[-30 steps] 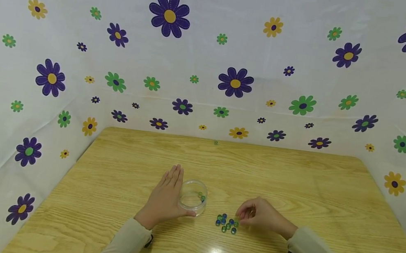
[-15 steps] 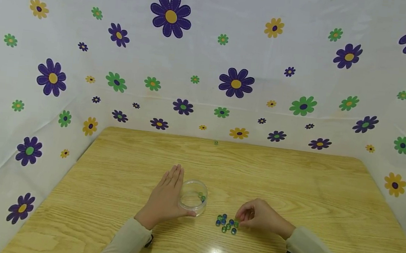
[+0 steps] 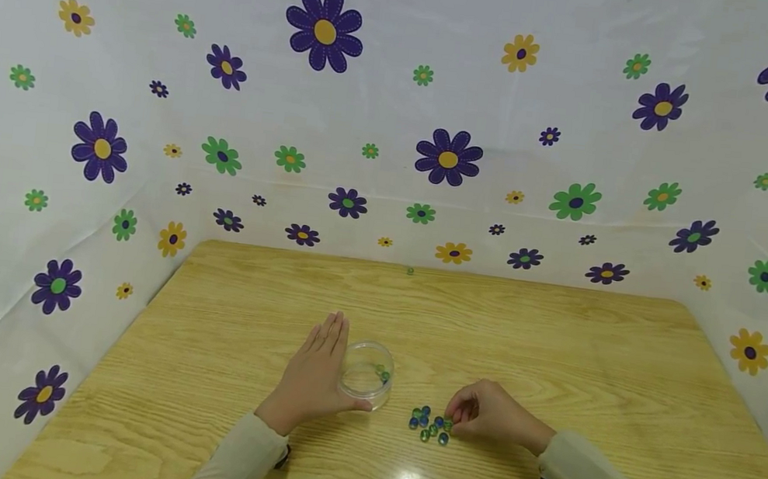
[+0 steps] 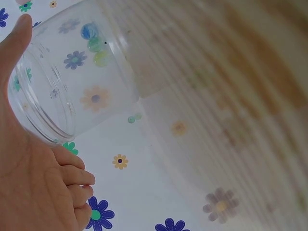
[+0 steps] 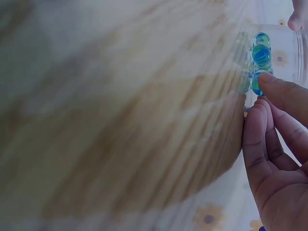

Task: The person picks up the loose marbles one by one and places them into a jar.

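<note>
A clear round plastic jar (image 3: 372,402) stands upright on the table with several marbles (image 4: 96,44) on its bottom. My left hand (image 3: 313,376) rests against the jar's left side, fingers straight, the thumb reaching along its near side. To the right of the jar lies a loose cluster of blue and green glass marbles (image 3: 424,421). At the cluster's right edge my right hand (image 3: 495,413) pinches a blue-green marble (image 5: 258,84) between thumb and fingertips, close to the tabletop. In the right wrist view the jar shows behind the cluster.
A single small marble (image 3: 410,271) lies at the far edge of the wooden table (image 3: 543,326). A white flower-printed cloth (image 3: 383,114) hangs behind the table and along both sides.
The right hand has shifted very slightly, its fingertips staying at the cluster's right edge. The left hand and jar hold their place.
</note>
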A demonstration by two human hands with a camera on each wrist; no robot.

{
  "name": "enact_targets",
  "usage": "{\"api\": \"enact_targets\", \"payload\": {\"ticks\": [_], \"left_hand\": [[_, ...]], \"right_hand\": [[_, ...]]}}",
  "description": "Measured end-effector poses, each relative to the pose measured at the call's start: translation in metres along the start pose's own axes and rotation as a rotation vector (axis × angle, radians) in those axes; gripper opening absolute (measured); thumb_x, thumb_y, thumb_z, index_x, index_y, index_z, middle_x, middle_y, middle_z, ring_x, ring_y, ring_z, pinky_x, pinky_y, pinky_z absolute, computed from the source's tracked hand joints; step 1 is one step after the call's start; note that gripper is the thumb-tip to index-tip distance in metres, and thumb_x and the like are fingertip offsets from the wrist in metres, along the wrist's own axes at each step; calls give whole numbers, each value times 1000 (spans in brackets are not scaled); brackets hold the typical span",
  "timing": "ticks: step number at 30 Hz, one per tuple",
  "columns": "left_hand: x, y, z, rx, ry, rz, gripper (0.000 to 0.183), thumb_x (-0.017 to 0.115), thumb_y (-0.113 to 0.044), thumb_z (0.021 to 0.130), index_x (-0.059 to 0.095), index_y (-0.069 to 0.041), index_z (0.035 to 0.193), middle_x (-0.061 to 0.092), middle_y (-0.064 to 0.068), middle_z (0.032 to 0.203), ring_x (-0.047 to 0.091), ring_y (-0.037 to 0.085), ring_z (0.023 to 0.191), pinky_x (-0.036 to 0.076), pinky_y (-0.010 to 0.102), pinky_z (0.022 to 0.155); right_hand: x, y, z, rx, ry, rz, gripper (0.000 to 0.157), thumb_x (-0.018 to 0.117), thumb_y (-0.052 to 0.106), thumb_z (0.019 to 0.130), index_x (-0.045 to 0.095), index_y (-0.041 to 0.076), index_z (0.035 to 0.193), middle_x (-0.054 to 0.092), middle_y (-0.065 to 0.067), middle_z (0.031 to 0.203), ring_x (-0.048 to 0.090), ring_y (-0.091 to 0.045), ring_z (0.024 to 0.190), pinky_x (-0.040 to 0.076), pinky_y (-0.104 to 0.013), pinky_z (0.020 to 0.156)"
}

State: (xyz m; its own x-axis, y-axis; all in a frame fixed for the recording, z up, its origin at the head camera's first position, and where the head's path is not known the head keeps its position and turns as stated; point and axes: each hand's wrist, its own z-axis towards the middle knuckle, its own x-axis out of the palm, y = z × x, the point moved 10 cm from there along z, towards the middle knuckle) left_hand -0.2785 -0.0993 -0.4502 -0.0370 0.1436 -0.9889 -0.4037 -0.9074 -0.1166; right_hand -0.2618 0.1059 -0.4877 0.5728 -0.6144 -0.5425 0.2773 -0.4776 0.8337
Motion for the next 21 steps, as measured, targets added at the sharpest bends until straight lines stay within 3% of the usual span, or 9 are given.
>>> {"api": "enact_targets", "payload": {"ticks": [21], "left_hand": [[-1,0,0,-4,-4,1,128,65,-76,63,17,7,147,16,23,155,12,34,146,18,46,118]], "right_hand": [[1,13,0,-41,15,-76,9,75,2,76,71,5,84,67,-2,74,53,2,62,49,-18,56]]}}
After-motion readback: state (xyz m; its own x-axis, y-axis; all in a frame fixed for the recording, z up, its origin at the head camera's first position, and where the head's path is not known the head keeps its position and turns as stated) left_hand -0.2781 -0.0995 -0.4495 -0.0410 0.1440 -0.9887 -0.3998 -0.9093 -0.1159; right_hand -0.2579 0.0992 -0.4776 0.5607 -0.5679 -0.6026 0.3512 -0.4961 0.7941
